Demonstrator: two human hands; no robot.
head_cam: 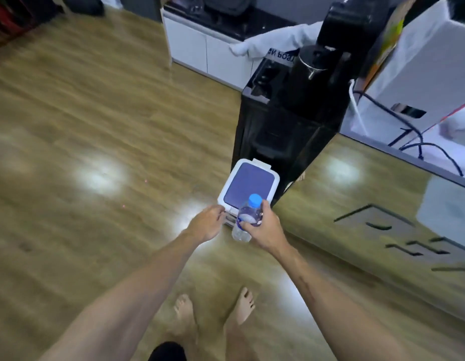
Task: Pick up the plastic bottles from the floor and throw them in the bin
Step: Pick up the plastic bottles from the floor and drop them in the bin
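Note:
A clear plastic bottle (247, 218) with a blue cap and a purple label is held in my right hand (262, 227), just in front of the bin. The white bin (223, 190) has a purple-blue lid that lies closed. It stands on the wooden floor against a black appliance. My left hand (206, 225) reaches to the bin's near left corner, fingers at its front edge. No other bottle shows on the floor.
A tall black water dispenser (286, 121) stands right behind the bin. White cabinets (200, 53) run along the back. At the right a grey ledge (408, 157) carries cables and a white box. My bare feet (213, 311) stand on wooden floor (83, 139).

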